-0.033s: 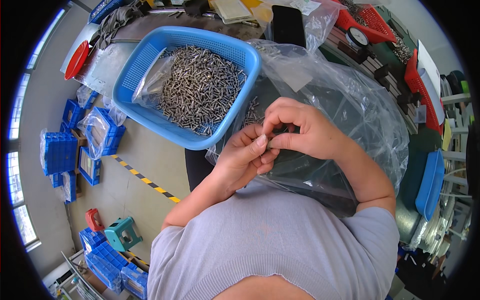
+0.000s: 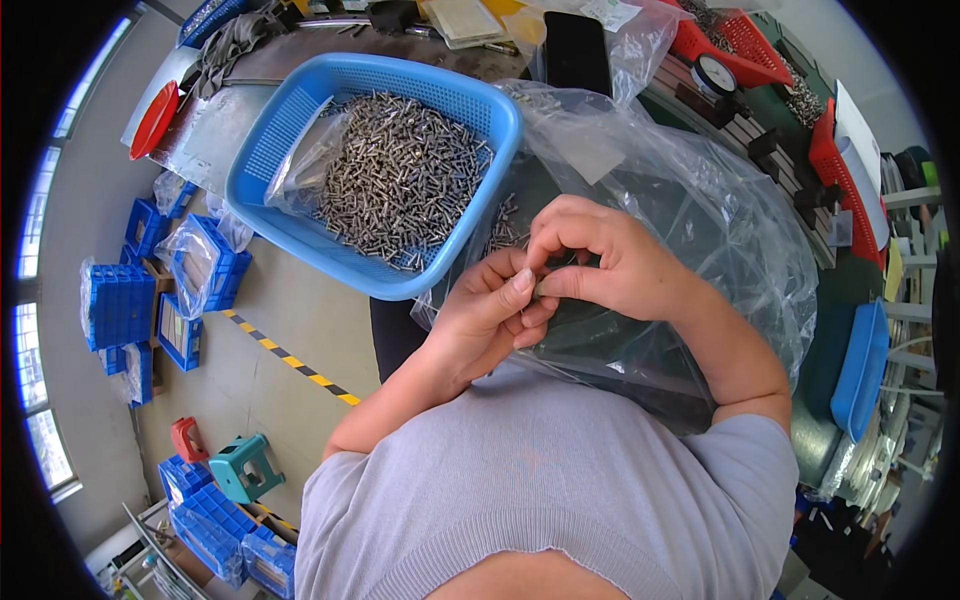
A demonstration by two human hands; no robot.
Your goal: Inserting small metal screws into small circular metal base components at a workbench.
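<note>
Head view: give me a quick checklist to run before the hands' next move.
1. Left hand and right hand in view: ok.
2. Fingertips meet on a small metal part: ok; what part, cannot tell.
3. Blue basket holds a heap of screws: ok.
4. Basket within reach, just beyond the hands: ok.
5. Clear plastic bag lies under the hands: ok.
6. Part fully assembled: cannot tell.

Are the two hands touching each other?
Touching. The head view shows the left hand and right hand pressed together at the fingertips, with no gap, above the clear plastic bag, beside the blue basket.
</note>
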